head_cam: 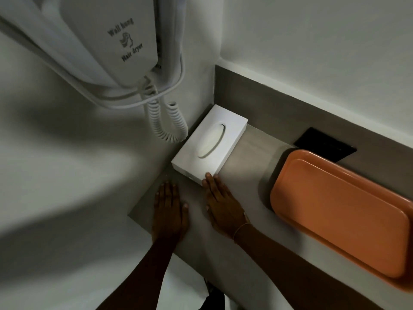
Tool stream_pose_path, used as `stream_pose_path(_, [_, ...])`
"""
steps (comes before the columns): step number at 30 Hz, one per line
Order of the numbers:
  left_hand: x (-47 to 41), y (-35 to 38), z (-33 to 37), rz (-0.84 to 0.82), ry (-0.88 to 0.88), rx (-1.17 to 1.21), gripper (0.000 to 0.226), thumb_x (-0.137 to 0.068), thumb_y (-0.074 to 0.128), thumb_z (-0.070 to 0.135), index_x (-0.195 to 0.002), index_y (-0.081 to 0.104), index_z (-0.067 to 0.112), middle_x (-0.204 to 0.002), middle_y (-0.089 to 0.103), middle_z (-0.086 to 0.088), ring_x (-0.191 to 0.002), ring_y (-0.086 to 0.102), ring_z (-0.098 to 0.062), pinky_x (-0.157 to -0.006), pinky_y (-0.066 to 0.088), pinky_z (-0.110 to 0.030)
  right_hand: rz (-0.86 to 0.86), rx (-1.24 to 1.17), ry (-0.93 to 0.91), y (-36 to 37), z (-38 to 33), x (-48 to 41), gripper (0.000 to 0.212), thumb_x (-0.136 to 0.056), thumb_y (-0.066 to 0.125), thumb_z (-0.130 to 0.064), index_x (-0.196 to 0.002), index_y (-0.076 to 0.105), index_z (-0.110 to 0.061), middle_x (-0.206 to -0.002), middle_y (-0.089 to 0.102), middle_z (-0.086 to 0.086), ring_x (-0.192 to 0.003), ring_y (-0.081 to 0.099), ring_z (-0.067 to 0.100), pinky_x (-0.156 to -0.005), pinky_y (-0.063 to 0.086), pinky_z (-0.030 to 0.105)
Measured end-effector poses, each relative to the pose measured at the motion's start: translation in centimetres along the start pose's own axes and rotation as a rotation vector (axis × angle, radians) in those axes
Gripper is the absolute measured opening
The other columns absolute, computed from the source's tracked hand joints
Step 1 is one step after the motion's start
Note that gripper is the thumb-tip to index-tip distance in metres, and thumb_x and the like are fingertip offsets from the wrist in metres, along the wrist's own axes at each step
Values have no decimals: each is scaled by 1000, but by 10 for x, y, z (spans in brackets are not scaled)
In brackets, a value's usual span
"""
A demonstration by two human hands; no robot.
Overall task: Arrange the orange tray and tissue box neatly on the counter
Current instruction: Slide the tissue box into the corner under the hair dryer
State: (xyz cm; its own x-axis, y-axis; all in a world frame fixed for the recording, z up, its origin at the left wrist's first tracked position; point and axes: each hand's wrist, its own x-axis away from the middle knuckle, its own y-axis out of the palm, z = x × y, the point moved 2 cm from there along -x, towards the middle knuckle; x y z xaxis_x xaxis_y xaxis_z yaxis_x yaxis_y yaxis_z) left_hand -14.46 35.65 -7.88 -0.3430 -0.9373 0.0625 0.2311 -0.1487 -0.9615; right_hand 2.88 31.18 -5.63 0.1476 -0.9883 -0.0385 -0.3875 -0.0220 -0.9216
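A white tissue box (pixel 210 145) with an oval slot lies in the counter's far left corner, against the wall. My right hand (pixel 223 204) rests flat on the grey counter (pixel 248 157), its fingertips touching the box's near right corner. My left hand (pixel 169 209) lies flat on the counter just left of it, fingers together, apart from the box and holding nothing. The empty orange tray (pixel 342 211) lies flat on the right part of the counter, its far end running out of view.
A white wall-hung hair dryer (pixel 116 43) with a coiled cord (pixel 165 121) hangs on the left wall above the tissue box. A black rectangular panel (pixel 324 144) sits behind the tray at the backsplash. The counter's front edge runs below my wrists.
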Motion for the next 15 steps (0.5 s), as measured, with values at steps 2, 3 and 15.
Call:
stream_pose_path(2, [-1, 0, 0, 1, 0, 5, 67, -91, 34, 38, -146, 18, 5, -156, 18, -20, -146, 12, -31, -118, 16, -47, 15, 10, -8, 0, 2, -7, 68, -90, 33, -27, -147, 4, -3, -156, 16, 18, -143, 15, 37, -115, 19, 48])
stream_pose_path(3, [-1, 1, 0, 5, 1, 8, 67, -91, 34, 38, -147, 18, 6, -156, 18, -20, -146, 11, -30, -118, 16, -47, 13, 17, -15, 0, 3, -10, 70, -90, 34, -28, -147, 1, -5, -156, 11, 16, -144, 12, 36, -115, 16, 47])
stream_pose_path(15, [1, 1, -1, 18, -1, 1, 66, -91, 33, 39, -147, 19, 7, -156, 19, -19, -146, 11, -29, -118, 16, -46, -21, 45, -17, -3, 10, -30, 78, -89, 55, -21, -149, 7, -5, -155, 2, 14, -144, 1, 32, -113, 0, 45])
